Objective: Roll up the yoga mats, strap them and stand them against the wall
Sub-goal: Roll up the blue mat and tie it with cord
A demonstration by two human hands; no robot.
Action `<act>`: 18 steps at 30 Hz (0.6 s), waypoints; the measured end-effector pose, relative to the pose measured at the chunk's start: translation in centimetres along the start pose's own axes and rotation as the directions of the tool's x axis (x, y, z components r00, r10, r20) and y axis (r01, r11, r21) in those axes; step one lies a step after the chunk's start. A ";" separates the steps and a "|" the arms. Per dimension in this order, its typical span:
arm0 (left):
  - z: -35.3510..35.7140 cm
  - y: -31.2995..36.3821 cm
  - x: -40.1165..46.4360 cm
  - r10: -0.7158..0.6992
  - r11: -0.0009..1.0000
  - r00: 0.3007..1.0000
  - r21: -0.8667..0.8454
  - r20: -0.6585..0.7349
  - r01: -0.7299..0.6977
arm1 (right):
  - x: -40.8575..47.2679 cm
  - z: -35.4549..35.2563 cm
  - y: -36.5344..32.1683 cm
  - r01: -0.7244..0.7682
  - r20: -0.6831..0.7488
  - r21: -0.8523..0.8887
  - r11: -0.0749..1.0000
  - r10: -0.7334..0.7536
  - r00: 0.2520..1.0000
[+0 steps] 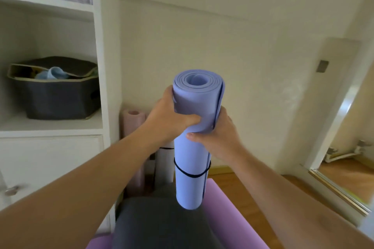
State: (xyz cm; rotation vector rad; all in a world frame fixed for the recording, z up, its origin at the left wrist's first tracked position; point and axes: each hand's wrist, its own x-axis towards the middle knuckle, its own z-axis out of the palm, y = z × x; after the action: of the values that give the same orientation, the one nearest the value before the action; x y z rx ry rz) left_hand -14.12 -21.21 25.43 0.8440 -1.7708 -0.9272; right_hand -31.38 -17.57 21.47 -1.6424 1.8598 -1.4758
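A rolled blue-violet yoga mat [194, 105] is held upright in the air in front of me, its lower end above the floor. A thin black strap [191, 174] circles its lower part. My left hand [172, 117] grips the roll from the left, thumb across its front. My right hand [220, 135] grips it from the right, just below the left. Behind it, a pale pink rolled mat [132, 123] and a whitish rolled mat [165, 166] stand against the cream wall [232, 46]. A purple mat [228, 218] and a dark grey mat [162, 224] lie flat on the floor.
A white shelf unit [99, 56] fills the left side, with a dark storage basket [56, 89] on one shelf and a cupboard door below. Wooden floor [242, 186] runs to the right toward a doorway with a metal threshold [340, 194].
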 end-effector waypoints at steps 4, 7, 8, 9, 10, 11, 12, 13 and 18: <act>3.4 -2.2 4.0 -0.037 0.999 0.999 -0.032 0.035 0.038 | 3.9 -1.3 3.8 0.004 -0.024 -0.041 0.999 -0.005 1.000; 5.8 -4.0 6.9 -0.047 0.998 0.998 -0.039 0.039 0.048 | 7.1 -1.4 6.8 0.000 -0.032 -0.027 1.000 0.000 1.000; 6.5 -4.7 8.0 -0.044 0.998 0.998 -0.039 0.042 0.046 | 8.2 -1.1 7.8 0.002 -0.044 -0.024 1.000 -0.003 0.999; 7.2 -5.5 9.1 -0.042 0.998 0.998 -0.036 0.048 0.044 | 9.3 -0.9 8.8 0.003 -0.058 -0.016 1.000 -0.004 0.998; 7.9 -6.4 10.3 -0.039 0.999 0.998 -0.030 0.052 0.040 | 10.5 -0.6 10.0 0.006 -0.073 0.002 1.000 -0.005 0.997; 8.5 -7.3 11.4 -0.033 0.999 0.998 -0.027 0.053 0.034 | 11.6 -0.3 11.2 0.006 -0.082 0.023 1.000 -0.004 0.997; 9.1 -8.2 12.5 -0.028 0.999 0.998 -0.029 0.051 0.030 | 12.7 0.1 12.5 0.001 -0.088 0.044 0.999 0.003 0.996; 9.7 -9.1 13.6 -0.031 0.999 0.998 -0.027 0.047 0.033 | 13.8 0.6 13.7 -0.004 -0.087 0.057 0.998 0.009 0.996; 12.2 -15.3 17.9 -0.085 0.995 0.995 -0.042 0.047 0.087 | 18.6 3.9 19.9 -0.018 -0.050 0.057 0.998 0.021 0.999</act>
State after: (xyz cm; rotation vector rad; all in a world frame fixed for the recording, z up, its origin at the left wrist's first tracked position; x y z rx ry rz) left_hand -29.12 -40.94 16.22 0.8822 -1.7577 -1.0454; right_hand -46.42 -38.40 11.62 -1.5712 1.8374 -1.5606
